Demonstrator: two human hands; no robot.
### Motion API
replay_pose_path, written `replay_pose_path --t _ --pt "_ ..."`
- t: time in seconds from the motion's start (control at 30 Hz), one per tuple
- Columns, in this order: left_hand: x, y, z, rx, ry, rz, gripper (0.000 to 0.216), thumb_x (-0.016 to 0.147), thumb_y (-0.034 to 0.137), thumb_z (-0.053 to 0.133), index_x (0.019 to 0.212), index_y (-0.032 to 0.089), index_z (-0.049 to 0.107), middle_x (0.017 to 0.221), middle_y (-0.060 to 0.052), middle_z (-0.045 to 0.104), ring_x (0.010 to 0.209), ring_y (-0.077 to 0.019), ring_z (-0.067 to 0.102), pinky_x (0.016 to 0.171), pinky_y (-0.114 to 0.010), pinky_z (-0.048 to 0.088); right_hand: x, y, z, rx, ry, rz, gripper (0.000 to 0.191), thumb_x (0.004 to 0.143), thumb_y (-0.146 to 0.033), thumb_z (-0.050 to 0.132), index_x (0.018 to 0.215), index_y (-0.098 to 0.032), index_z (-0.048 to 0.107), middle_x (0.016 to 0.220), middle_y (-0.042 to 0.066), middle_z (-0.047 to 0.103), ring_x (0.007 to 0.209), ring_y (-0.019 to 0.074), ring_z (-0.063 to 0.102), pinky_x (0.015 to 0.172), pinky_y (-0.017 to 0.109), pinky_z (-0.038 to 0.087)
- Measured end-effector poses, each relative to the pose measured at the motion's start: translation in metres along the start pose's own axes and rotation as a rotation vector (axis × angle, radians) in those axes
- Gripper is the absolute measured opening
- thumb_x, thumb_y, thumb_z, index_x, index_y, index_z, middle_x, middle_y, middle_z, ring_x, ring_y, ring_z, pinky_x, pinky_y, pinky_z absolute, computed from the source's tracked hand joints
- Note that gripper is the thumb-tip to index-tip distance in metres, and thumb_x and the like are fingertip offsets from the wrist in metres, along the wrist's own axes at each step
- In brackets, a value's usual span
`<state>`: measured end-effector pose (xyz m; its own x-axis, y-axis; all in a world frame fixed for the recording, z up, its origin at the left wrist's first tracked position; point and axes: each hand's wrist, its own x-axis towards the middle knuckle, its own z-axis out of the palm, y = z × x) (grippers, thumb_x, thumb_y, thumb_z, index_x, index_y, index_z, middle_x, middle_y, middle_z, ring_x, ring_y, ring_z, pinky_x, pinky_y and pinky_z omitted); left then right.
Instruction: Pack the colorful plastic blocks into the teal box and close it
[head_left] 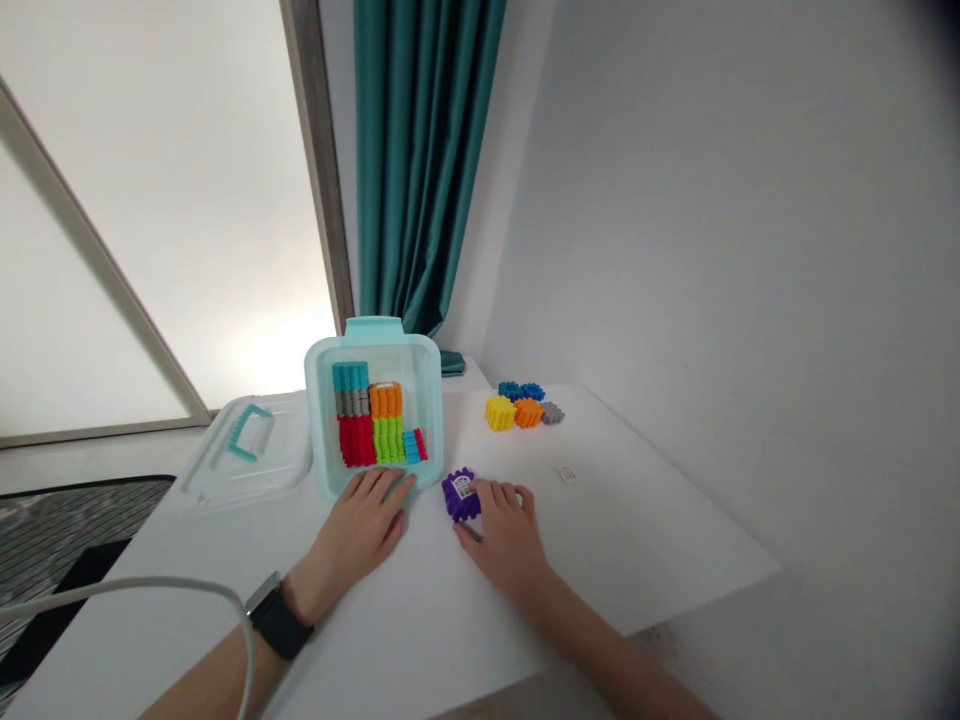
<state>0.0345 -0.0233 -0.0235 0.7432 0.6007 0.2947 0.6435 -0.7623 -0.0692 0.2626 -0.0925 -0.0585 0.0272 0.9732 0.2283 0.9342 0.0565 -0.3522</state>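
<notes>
On white table (637, 520), just right of teal storage box (373, 328): purple bristle block (459, 494) pinched between right hand (508, 538) thumb and fingers, left hand (365, 520) spread flat at box's near rim; probably light, rigid, grippy, best held across opposite sides.

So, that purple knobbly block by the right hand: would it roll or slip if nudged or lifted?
Probably not roll: the purple block looks chunky and cube-like, sitting flat on the white table. Its ridged sides likely give the right hand good grip. It looks like small moulded plastic, so probably stiff and light.
</notes>
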Motion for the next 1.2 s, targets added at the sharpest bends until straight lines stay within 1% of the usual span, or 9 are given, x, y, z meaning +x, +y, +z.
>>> replay_pose_path --t 0.17,0.23,0.3,0.37,0.43,0.57,0.77,0.97,1.2 --pt "0.000 0.000 0.001 -0.002 -0.015 -0.010 0.041 0.090 0.018 0.052 0.131 0.017 0.054 0.126 -0.012 0.061 0.114 -0.0292 0.054 0.099 -0.047 0.043 0.007 0.025 -0.017 0.186 -0.124 -0.050 0.053 0.079 -0.024 0.069 0.129 -0.021 0.051 0.125 0.014 0.061 0.118 0.0331 0.056 0.099 0.051 0.041" --pt "0.000 0.000 0.000 -0.007 -0.014 -0.012 0.041 0.091 0.019 0.051 0.131 0.017 0.055 0.126 -0.012 0.061 0.114 -0.0292 0.054 0.099 -0.047 0.043 0.021 0.040 -0.023 0.322 -0.147 -0.194 0.058 0.078 -0.019 0.069 0.132 -0.020 0.049 0.133 0.014 0.056 0.126 0.0305 0.051 0.104 0.049 0.041" --pt "0.000 0.000 0.000 -0.011 -0.012 -0.011 0.041 0.091 0.019 0.051 0.131 0.017 0.055 0.126 -0.013 0.061 0.114 -0.0291 0.054 0.099 -0.047 0.043 0.036 0.053 -0.025 0.439 -0.195 -0.368 0.065 0.074 -0.017 0.073 0.133 -0.019 0.047 0.142 0.016 0.049 0.136 0.0297 0.044 0.111 0.048 0.036" --pt "0.000 0.000 -0.001 -0.014 -0.015 -0.008 0.041 0.091 0.019 0.051 0.132 0.017 0.055 0.126 -0.013 0.061 0.114 -0.0291 0.054 0.099 -0.047 0.044 0.048 0.061 -0.023 0.517 -0.266 -0.468 0.067 0.074 -0.018 0.075 0.135 -0.018 0.046 0.141 0.016 0.051 0.135 0.0283 0.046 0.112 0.048 0.036" --pt "0.000 0.000 -0.001 -0.017 -0.021 -0.007 0.042 0.091 0.019 0.051 0.132 0.017 0.054 0.127 -0.013 0.061 0.114 -0.0293 0.054 0.099 -0.047 0.044 0.055 0.064 -0.020 0.531 -0.324 -0.511 0.065 0.075 -0.020 0.075 0.135 -0.018 0.048 0.137 0.015 0.055 0.129 0.0279 0.051 0.110 0.048 0.038" --pt "0.000 0.000 -0.002 -0.020 -0.031 -0.009 0.042 0.091 0.019 0.051 0.133 0.017 0.054 0.127 -0.013 0.061 0.115 -0.0293 0.054 0.100 -0.047 0.044 0.055 0.063 -0.015 0.460 -0.374 -0.493 0.059 0.077 -0.024 0.074 0.132 -0.020 0.053 0.130 0.013 0.061 0.119 0.0289 0.057 0.104 0.049 0.041" --pt "0.000 0.001 -0.003 -0.017 -0.033 -0.013 0.042 0.091 0.019 0.051 0.133 0.017 0.054 0.128 -0.013 0.060 0.116 -0.0294 0.053 0.101 -0.047 0.043 0.051 0.062 -0.016 0.458 -0.353 -0.496 0.048 0.083 -0.027 0.070 0.128 -0.019 0.056 0.125 0.012 0.064 0.115 0.0286 0.058 0.102 0.046 0.043" --pt "-0.001 -0.001 -0.001 -0.013 -0.038 -0.009 0.043 0.091 0.019 0.051 0.134 0.017 0.053 0.128 -0.013 0.060 0.116 -0.0298 0.052 0.101 -0.048 0.043 0.050 0.058 -0.017 0.437 -0.331 -0.490 0.049 0.079 -0.019 0.069 0.127 -0.016 0.058 0.119 0.014 0.066 0.113 0.0285 0.059 0.101 0.044 0.046" --pt "-0.002 -0.001 -0.002 -0.035 -0.029 -0.009 0.044 0.091 0.020 0.051 0.135 0.017 0.052 0.128 -0.013 0.060 0.116 -0.0296 0.052 0.101 -0.048 0.043 0.044 0.056 -0.021 0.425 -0.358 -0.482 0.051 0.080 -0.014 0.064 0.130 -0.017 0.056 0.120 0.013 0.065 0.112 0.0263 0.059 0.100 0.044 0.047"
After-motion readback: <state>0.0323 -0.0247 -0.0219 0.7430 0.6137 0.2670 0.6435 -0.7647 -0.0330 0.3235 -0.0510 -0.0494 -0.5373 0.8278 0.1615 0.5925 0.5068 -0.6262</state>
